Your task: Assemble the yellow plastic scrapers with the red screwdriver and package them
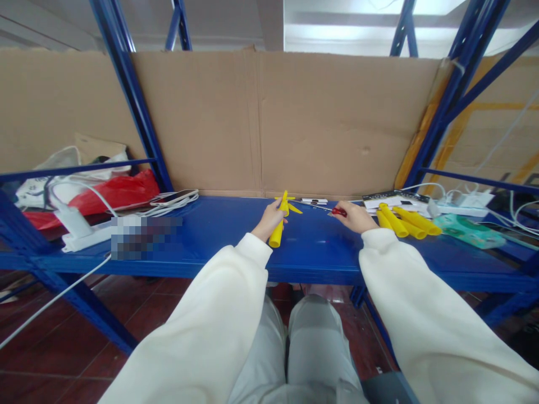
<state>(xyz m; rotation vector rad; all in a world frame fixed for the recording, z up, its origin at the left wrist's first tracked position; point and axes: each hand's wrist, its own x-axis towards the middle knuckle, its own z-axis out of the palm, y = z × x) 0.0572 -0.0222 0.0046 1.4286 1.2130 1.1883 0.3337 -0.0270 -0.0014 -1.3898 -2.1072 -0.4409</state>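
My left hand (272, 217) is wrapped round a yellow tube-shaped part (277, 234) with fins at its far end, tilted above the blue shelf (236, 224). In my right hand (352, 216) is the red handle of a screwdriver (339, 212). Its thin metal shaft points left toward the finned end of the yellow part; whether the tip touches it, I cannot tell. Several yellow tubes (415, 223) lie to the right of my right hand. A small white item (314, 201) rests behind the shaft.
Cardboard (295, 123) stands behind the shelf between blue posts. At left are a white power strip (90, 235), cables and a red bag (113, 189). Papers (391, 200), a green packet (469, 231) and another power strip (463, 207) lie at right.
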